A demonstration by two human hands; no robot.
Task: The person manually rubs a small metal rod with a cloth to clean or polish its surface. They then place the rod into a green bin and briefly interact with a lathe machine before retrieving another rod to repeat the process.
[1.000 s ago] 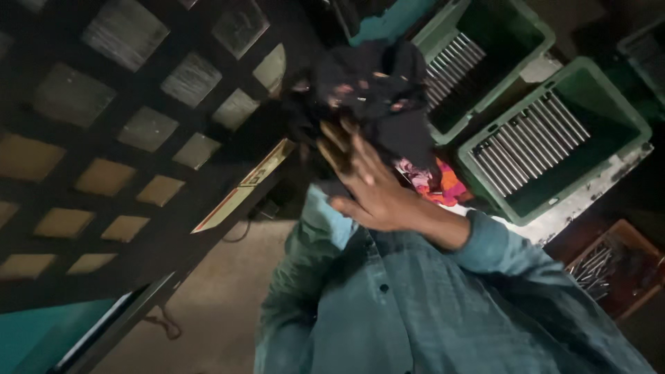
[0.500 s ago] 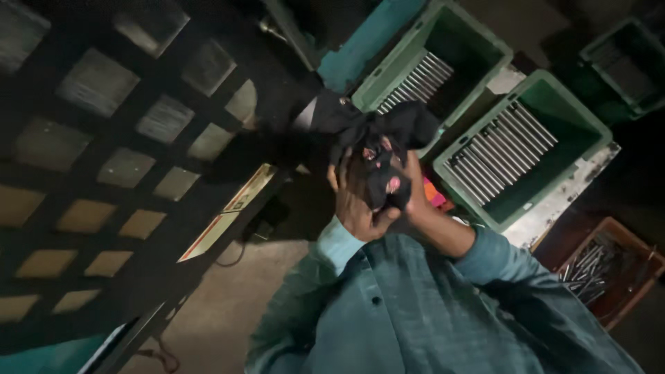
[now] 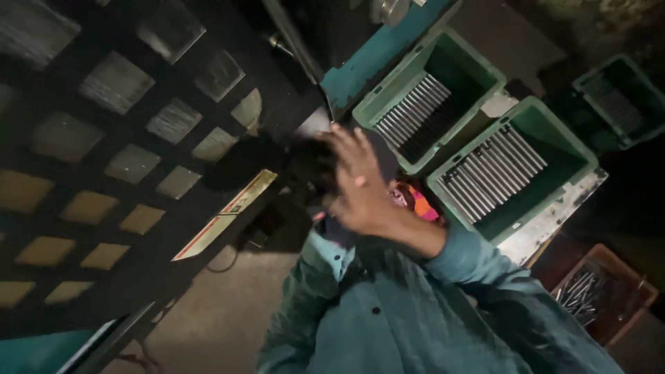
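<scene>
Overhead, a dark lattice grille (image 3: 118, 173) fills the left of the view, its square openings pale against black bars. To the right, two green plastic crates (image 3: 516, 170) sit side by side, each holding a row of bright metal rods (image 3: 493, 168); a third green crate (image 3: 613, 104) lies further right in shadow. A brown box of loose metal pieces (image 3: 596, 291) sits at the lower right. The person's teal shirt (image 3: 415, 318) fills the bottom. Their right hand (image 3: 360, 183) is raised, fingers spread, palm against a dark cloth (image 3: 312, 170). The left hand (image 3: 325, 221) is mostly hidden behind it; its grip cannot be told.
</scene>
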